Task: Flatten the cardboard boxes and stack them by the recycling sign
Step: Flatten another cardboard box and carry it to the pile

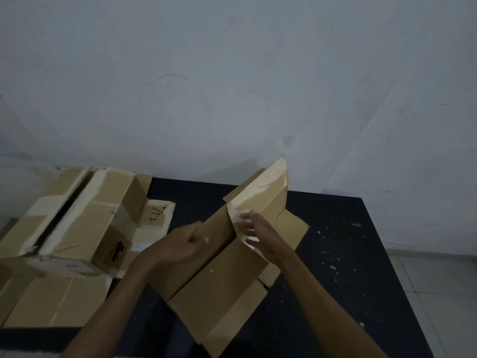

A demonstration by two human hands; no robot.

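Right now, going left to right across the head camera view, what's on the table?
Pile of cardboard boxes → left hand gripping the box being flattened → right hand on its raised flap → bare dark table with white scraps.

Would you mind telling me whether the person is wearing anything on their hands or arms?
Nothing is worn, as far as the view shows. The left hand and right hand are bare, with no gloves, rings or watch visible. Both forearms are uncovered right to the picture's lower edge, with no sleeve in sight.
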